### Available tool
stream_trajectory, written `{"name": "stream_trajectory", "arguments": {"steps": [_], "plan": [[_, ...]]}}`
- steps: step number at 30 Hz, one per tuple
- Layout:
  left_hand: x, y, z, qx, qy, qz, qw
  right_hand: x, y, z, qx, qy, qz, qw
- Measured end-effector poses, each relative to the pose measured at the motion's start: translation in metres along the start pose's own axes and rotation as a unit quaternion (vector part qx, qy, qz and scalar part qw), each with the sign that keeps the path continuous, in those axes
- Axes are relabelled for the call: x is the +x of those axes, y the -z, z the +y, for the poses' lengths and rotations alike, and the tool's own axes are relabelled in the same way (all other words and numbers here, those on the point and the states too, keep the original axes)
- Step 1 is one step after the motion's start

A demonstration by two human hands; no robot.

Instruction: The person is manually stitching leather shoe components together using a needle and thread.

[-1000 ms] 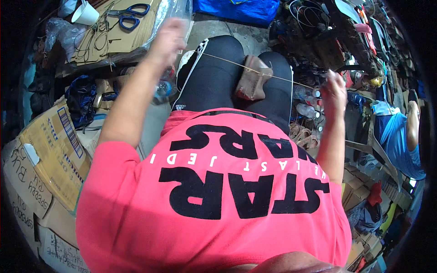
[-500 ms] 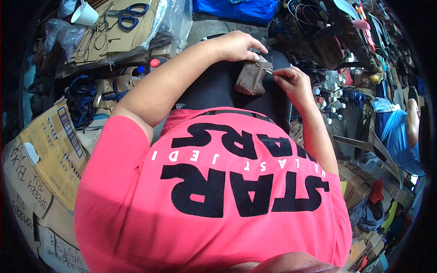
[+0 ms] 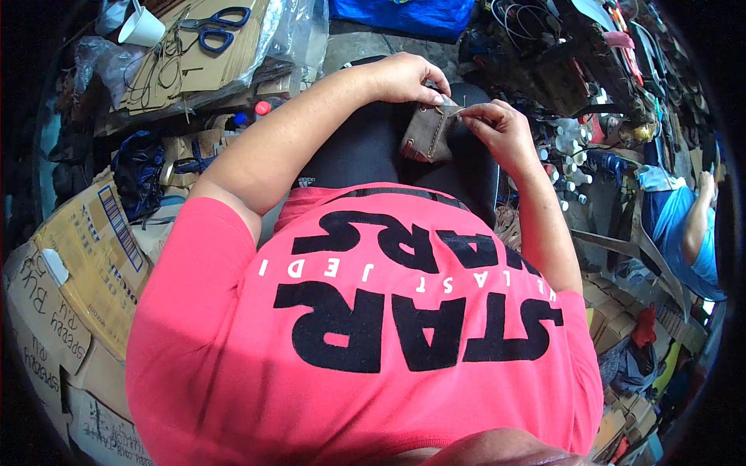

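On my lap, over dark trousers, rests a small brown leather piece (image 3: 426, 133) like a shoe upper, with metal eyelets and a line of stitching down its face. My left hand (image 3: 408, 80) grips its far edge, thumb and fingers closed on it. A thin pale cord (image 3: 449, 113) runs at the upper end of the stitched seam. Close to the leather's right upper corner, my right hand (image 3: 503, 130) pinches the cord between thumb and forefinger. Whether a needle is in that pinch is too small to tell.
Blue-handled scissors (image 3: 214, 31) and a white cup (image 3: 142, 28) lie on cardboard sheets at far left. Cardboard boxes (image 3: 93, 248) stand on the left. Several bottles (image 3: 571, 151) crowd the right, near a metal bracket (image 3: 633, 248). Another person's arm (image 3: 698, 221) shows at far right.
My right hand has moved slightly up and closer to the seam's upper end. My left hand and the leather have barely shifted. The other person's arm has shifted at far right.
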State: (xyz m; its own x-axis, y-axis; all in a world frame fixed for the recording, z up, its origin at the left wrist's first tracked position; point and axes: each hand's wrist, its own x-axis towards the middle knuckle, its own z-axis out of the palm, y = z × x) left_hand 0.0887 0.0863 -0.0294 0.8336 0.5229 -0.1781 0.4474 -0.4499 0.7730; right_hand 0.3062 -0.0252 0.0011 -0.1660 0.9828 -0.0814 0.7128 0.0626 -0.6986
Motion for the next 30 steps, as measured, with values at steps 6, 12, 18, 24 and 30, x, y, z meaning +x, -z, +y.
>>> {"name": "stream_trajectory", "arguments": {"steps": [6, 12, 18, 24, 30], "plan": [[-0.001, 0.003, -0.002, -0.019, -0.015, -0.043, 0.999, 0.010, -0.003, 0.012, 0.090, 0.015, -0.060, 0.994], [-0.012, -0.004, 0.001, -0.035, -0.052, -0.043, 0.997, 0.013, -0.010, 0.026, 0.142, 0.006, -0.115, 0.983], [-0.014, -0.013, 0.000, -0.028, -0.050, -0.011, 0.998, 0.010, -0.025, 0.029, 0.096, 0.004, -0.091, 0.991], [-0.014, -0.017, -0.001, -0.117, -0.071, -0.010, 0.991, 0.011, -0.019, 0.034, 0.121, 0.049, -0.100, 0.986], [-0.018, -0.014, 0.005, -0.039, -0.022, -0.009, 0.999, 0.010, -0.021, 0.036, 0.154, 0.032, -0.102, 0.982]]}}
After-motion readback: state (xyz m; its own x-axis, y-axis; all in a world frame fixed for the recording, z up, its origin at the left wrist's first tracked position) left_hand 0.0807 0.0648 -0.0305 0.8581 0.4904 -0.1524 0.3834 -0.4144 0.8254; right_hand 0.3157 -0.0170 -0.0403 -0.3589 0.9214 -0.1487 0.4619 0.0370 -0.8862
